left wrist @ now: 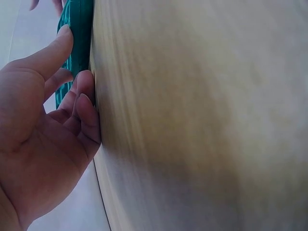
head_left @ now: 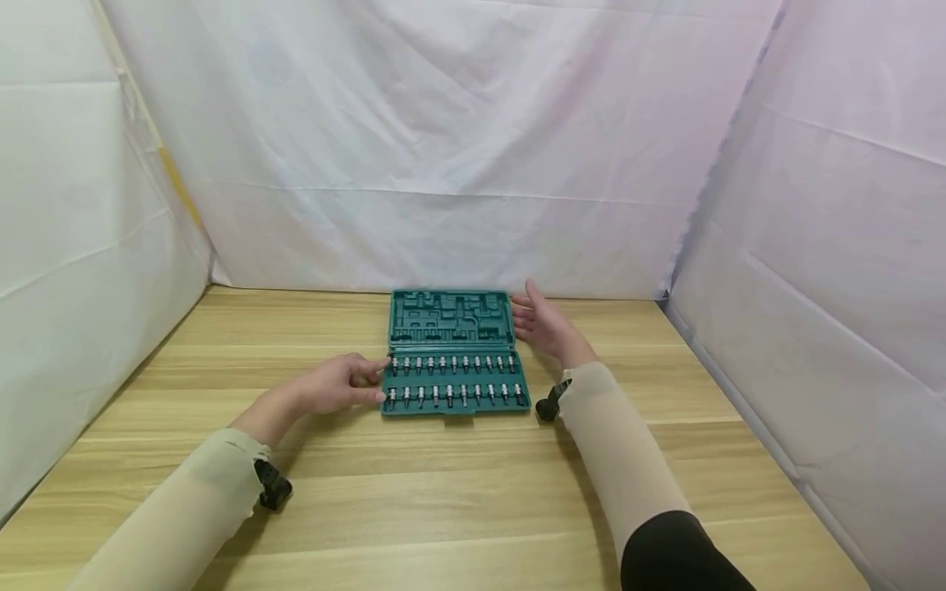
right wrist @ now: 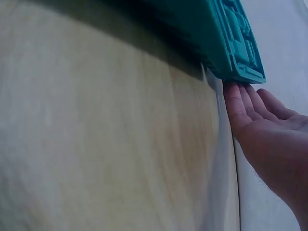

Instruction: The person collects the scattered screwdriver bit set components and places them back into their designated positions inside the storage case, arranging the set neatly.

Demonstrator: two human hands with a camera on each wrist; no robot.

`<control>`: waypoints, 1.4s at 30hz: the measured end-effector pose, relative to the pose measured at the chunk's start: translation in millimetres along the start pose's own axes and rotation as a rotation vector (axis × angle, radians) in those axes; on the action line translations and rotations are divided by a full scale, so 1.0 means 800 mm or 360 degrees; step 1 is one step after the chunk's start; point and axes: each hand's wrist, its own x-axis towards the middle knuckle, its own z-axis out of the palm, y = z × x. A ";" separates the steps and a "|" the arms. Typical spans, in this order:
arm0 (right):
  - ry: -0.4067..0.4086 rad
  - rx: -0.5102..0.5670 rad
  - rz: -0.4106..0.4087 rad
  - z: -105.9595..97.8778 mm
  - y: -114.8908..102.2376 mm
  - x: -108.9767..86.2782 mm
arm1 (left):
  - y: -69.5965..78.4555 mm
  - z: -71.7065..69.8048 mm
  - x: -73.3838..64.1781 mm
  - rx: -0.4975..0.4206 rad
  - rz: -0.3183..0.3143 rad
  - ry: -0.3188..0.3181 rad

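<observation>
A teal plastic case lies unfolded on the table, its lid swung back on the far side. Two rows of small silver socket bits sit in its near half. The lid's inner face is moulded with recesses. At the case's left edge is my left hand; its thumb and index fingertip touch that side while the other fingers bend loosely, as the left wrist view shows. My right hand, fingers extended, has its fingertips against the lid's right edge, partly hidden beneath it in the right wrist view.
The wood-grain table stretches around the case. White cloth hangs close behind it, with more white sheeting on the left and right. Small black cameras are strapped to both sleeved wrists.
</observation>
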 end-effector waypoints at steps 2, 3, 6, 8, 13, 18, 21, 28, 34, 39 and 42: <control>-0.0001 0.0020 0.0006 0.000 0.001 0.000 | 0.000 0.001 0.000 -0.0004 -0.0007 0.0007; 0.0001 0.0029 0.0012 0.000 0.001 -0.001 | 0.000 0.001 0.000 -0.0009 -0.0011 0.0010; 0.0013 0.0083 0.0016 0.000 0.000 -0.001 | 0.003 0.000 0.000 -0.0013 -0.0012 0.0015; 0.0015 0.0106 0.0006 -0.001 -0.001 -0.001 | 0.005 -0.001 -0.001 0.0000 -0.0007 0.0016; 0.0015 0.0121 -0.0031 -0.002 -0.005 -0.004 | 0.010 -0.003 -0.002 0.0023 -0.0008 0.0008; -0.0018 0.0095 -0.0090 -0.003 -0.008 -0.009 | 0.008 -0.002 -0.001 0.0029 -0.0023 -0.0004; -0.0037 0.0094 -0.0137 -0.002 -0.010 -0.013 | 0.007 -0.001 0.001 0.0033 -0.0030 -0.0004; -0.0106 0.0090 -0.0207 -0.002 -0.018 -0.024 | 0.007 -0.001 0.004 0.0026 -0.0031 -0.0010; -0.0096 0.0120 -0.0207 0.001 -0.027 -0.038 | 0.005 -0.004 0.004 0.0033 -0.0043 -0.0018; -0.0038 0.0087 -0.0220 0.005 -0.029 -0.049 | 0.004 -0.006 0.003 0.0036 -0.0021 -0.0023; -0.0004 0.0068 -0.0247 0.008 -0.029 -0.055 | 0.004 -0.007 0.003 0.0027 -0.0015 -0.0024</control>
